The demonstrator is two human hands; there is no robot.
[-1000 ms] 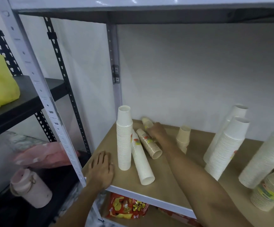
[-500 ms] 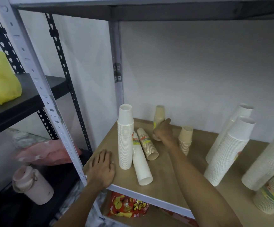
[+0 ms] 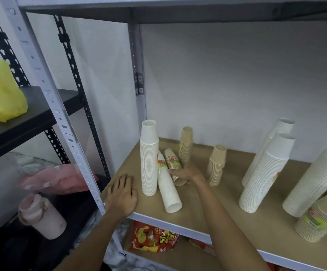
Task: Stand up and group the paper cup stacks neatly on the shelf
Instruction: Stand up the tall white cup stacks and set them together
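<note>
My left hand (image 3: 122,194) lay flat and spread on the shelf (image 3: 207,202) left of centre, holding nothing. My right hand (image 3: 186,174) sat on the mouth end of the lying tan stack (image 3: 171,161) in mid-frame; I could not tell whether it gripped or merely touched. Left of it lay a fallen white stack (image 3: 168,192) beside an upright white stack (image 3: 149,159). An upright tan stack (image 3: 185,145) stood just above my fingers.
</note>
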